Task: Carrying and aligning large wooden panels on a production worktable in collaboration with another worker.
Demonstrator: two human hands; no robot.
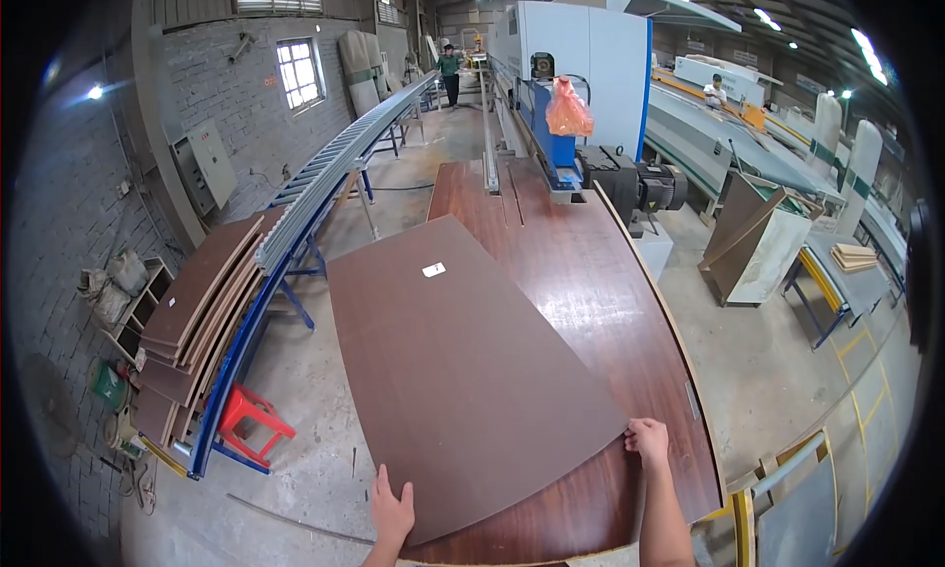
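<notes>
A large brown board (458,370) with a small white label (434,270) lies askew over a glossy reddish-brown wood-grain table top (630,316). Its far left part juts out past the table's left side. At the board's near right corner, my right hand (647,439) has its fingers curled closed around the edge. My left hand (392,508) rests against the near left edge, thumb and fingers spread apart. The underside of the board and any fingertips beneath it are hidden.
A roller conveyor (340,163) on blue legs runs along the left, with stacked brown boards (202,291) beside it and a red stool (254,424) below. Beyond the table stands a large white-and-blue machine (586,65) with a motor (660,186). Two other people are far off.
</notes>
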